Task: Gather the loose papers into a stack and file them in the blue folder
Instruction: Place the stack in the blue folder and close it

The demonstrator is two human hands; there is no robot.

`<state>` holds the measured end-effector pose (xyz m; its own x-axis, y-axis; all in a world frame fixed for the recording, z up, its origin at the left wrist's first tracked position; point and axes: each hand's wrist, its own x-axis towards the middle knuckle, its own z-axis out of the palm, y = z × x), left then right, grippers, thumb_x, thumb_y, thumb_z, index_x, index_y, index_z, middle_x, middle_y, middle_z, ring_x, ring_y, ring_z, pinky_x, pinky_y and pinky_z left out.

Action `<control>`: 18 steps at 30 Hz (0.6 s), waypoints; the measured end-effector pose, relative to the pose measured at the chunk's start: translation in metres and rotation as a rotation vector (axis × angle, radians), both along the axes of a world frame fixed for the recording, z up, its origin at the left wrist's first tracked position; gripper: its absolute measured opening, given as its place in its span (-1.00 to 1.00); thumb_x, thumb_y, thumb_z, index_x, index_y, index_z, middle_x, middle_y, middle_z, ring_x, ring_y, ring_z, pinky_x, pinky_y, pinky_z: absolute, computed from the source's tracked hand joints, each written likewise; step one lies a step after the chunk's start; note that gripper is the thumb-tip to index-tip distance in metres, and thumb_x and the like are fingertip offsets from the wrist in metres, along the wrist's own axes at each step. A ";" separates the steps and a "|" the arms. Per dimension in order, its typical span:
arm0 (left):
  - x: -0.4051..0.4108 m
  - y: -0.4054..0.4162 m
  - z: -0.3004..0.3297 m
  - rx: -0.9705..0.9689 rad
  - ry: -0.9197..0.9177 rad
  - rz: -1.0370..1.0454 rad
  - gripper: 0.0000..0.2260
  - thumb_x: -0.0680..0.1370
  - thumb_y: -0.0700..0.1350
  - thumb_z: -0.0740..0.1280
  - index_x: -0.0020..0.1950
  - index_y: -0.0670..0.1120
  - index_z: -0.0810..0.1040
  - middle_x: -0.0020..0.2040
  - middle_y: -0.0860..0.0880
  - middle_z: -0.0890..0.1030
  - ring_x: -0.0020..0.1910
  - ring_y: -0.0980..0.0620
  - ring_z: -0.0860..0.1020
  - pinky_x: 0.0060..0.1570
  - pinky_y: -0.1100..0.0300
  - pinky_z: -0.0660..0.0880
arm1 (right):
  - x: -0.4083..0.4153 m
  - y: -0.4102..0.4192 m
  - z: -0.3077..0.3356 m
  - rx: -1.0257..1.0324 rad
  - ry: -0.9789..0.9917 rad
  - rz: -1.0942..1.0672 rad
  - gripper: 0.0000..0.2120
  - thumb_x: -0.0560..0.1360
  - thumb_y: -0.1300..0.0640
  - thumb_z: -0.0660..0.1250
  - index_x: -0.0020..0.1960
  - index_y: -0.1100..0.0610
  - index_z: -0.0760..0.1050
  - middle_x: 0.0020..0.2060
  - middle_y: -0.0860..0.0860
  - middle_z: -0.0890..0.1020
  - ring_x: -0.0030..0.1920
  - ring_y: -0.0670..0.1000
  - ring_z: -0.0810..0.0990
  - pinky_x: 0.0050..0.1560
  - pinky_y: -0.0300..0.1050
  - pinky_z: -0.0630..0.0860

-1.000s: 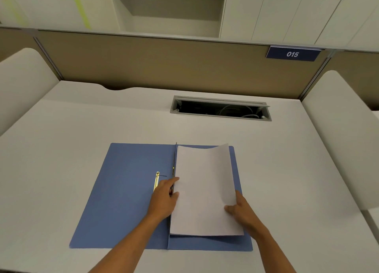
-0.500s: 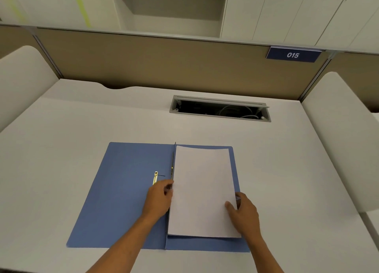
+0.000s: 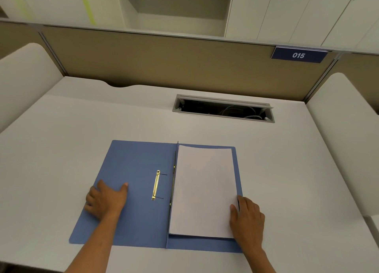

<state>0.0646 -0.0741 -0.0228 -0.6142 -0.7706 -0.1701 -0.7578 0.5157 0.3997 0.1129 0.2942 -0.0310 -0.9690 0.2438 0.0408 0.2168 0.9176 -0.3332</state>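
The big white laminate desk (image 3: pixel 82 145) was bare apart from the open blue card folder (image 3: pixel 131 166), lying flat with its spine running away from me. The stack of plain white paper sheets (image 3: pixel 203 190) sat squared up on the folder's right-hand panel, tight against the spine. So what changed: half a second back my left hand (image 3: pixel 104 201) was pinching the paper's inner edge at the spine; by this point it had slid out to the far left edge of the left cover, palm down, fingers spread, its grip closed on nothing yet. My right hand (image 3: pixel 248 219) had stayed at the stack's lower right corner, flat and loose, just steadying it. The small gold metal fastener bar (image 3: pixel 156 185) lay on the left panel, not over the sheets. I'd say stacking was done, and swinging the cover shut looked like the next step.
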 end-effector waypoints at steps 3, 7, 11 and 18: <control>-0.004 -0.001 0.003 -0.009 0.011 -0.027 -0.21 0.35 0.19 0.48 0.44 -0.13 0.27 0.37 -0.31 0.36 0.33 -0.35 0.30 0.29 -0.24 0.21 | 0.000 0.004 0.001 0.010 0.014 0.004 -0.67 0.52 -0.01 0.25 0.13 0.18 0.58 -0.02 0.09 0.68 -0.04 0.16 0.63 -0.10 0.08 0.55; -0.006 -0.011 0.000 -0.002 0.022 0.064 -0.22 0.31 0.21 0.49 0.37 -0.16 0.33 0.32 -0.32 0.39 0.30 -0.36 0.31 0.27 -0.24 0.21 | -0.003 0.007 0.003 -0.062 0.012 -0.012 -0.62 0.51 -0.05 0.32 0.21 0.16 0.54 0.08 0.08 0.66 0.08 0.14 0.59 0.05 0.08 0.51; -0.005 -0.017 0.001 -0.029 -0.022 0.051 -0.19 0.27 0.27 0.49 0.28 -0.23 0.36 0.24 -0.35 0.41 0.21 -0.36 0.35 0.20 -0.23 0.27 | -0.002 0.009 0.003 -0.087 0.038 -0.013 -0.23 0.50 -0.38 -0.17 0.19 0.13 0.56 0.06 0.04 0.66 0.06 0.11 0.61 0.04 0.05 0.54; -0.017 -0.023 0.013 0.144 -0.048 0.049 -0.23 0.30 0.14 0.54 0.34 -0.19 0.33 0.26 -0.33 0.42 0.23 -0.34 0.37 0.21 -0.21 0.30 | -0.006 0.020 0.004 -0.140 -0.024 -0.099 -0.51 0.52 -0.07 0.31 0.34 0.18 0.43 0.22 0.13 0.58 0.22 0.18 0.50 0.18 0.07 0.44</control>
